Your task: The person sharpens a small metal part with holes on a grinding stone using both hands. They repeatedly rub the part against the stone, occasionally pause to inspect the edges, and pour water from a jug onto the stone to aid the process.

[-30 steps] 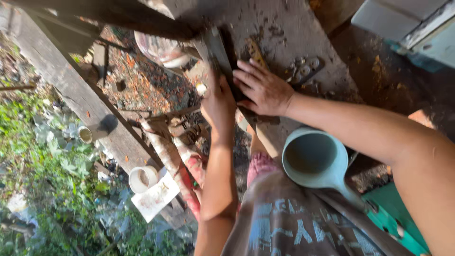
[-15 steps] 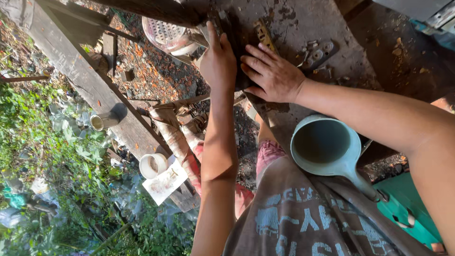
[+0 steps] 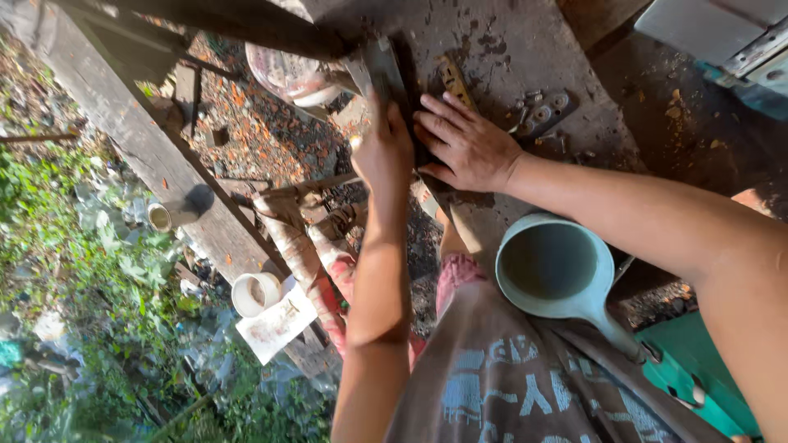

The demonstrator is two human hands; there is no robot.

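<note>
Change: both hands have slid a little rightward and down in view since half a second ago, and the pale ladle now sits lower right; their pose on the blade looks unchanged.
Left hand: the left hand (image 3: 383, 156) is clenched around the near end of a long dark blade (image 3: 386, 70), fingers wrapped over it, forearm running straight down toward the camera.
Right hand: the right hand (image 3: 464, 146) lies flat, fingers spread and pressing down just beside the left hand; it grasps nothing, palm down on the blade and slab.
Blade: flat, narrow, dull grey metal, lying on the slab and angled up toward the top edge.
Slab: the stone slab (image 3: 525, 49) is rough, grey, stained and pitted, with a small metal fitting (image 3: 542, 113) near the right fingertips.
Ladle: a round, smooth, pale blue-green plastic ladle (image 3: 552, 267) rests below the right wrist, handle pointing lower right.
Ground: a weathered wooden beam (image 3: 139, 139) crosses the left side, with a white cup (image 3: 256, 293) and green weeds (image 3: 74, 271) beside it.
</note>
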